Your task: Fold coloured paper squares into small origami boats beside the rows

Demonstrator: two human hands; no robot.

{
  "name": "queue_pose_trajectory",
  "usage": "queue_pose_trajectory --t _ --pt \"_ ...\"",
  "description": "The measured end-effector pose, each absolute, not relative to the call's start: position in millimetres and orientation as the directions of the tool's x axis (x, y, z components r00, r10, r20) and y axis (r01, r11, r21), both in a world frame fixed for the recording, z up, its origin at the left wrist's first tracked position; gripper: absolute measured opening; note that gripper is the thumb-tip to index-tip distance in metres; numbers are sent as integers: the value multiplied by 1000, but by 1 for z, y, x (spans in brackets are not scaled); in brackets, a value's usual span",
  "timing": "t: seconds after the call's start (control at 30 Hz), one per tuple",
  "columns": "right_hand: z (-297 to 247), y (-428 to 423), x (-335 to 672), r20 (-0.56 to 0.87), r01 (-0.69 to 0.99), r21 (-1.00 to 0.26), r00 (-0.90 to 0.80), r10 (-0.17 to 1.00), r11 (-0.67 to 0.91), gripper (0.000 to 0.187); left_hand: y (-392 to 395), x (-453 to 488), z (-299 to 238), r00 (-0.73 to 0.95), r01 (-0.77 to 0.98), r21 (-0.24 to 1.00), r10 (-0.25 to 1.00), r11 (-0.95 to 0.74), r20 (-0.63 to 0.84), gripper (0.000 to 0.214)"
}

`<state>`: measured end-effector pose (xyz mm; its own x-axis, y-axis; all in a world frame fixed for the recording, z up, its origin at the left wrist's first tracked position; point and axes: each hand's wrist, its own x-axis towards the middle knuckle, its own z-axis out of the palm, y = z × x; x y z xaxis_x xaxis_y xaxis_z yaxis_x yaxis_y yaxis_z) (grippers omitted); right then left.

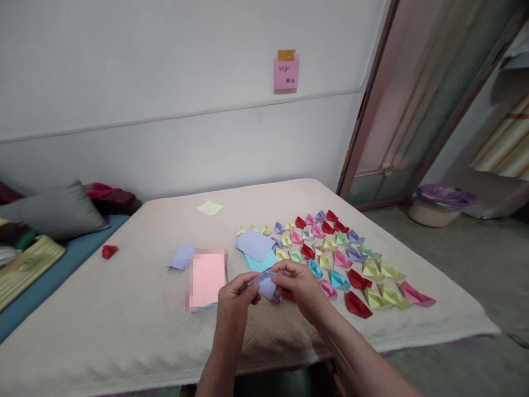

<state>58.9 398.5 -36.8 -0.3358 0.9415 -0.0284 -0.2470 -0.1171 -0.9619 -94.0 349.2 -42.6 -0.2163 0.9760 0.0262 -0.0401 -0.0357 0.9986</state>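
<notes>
Between both hands is a partly folded piece of lavender paper (268,287), held over the near side of the table. My left hand (238,290) pinches its left edge between thumb and fingers. On its right edge my right hand (294,280) is closed in the same way. Just beyond the hands lie a lavender sheet (255,245) and a turquoise sheet (257,263), partly overlapping. Many small folded paper boats in several colours stand in rows to the right, among them a red boat (358,304) and a pink boat (416,294).
A pink paper stack (209,278) and folded lavender paper (182,257) lie left of my hands on the cloth-covered table (140,309). Farther off are a pale yellow sheet (210,208) and a red folded piece (109,251). A pink note (286,73) is taped to the wall.
</notes>
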Motion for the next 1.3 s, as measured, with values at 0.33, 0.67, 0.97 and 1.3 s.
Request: queue_pose_trajectory --t 0.33,0.67,0.97,1.3 --pt "-32 401 67 147 -208 -976 -394 907 67 15 346 -94 -41 -183 -109 988 979 -110 89 10" --pt "-27 398 67 181 -212 -972 -418 890 98 17 347 -85 -35 -335 20 985 927 -169 165 18" --pt "-28 398 66 382 -3 -911 -384 840 413 8 341 -83 -39 -297 235 937 899 -258 322 21" --pt "-26 391 63 435 77 -873 -325 840 482 13 347 -86 -31 -184 165 980 973 -110 140 13"
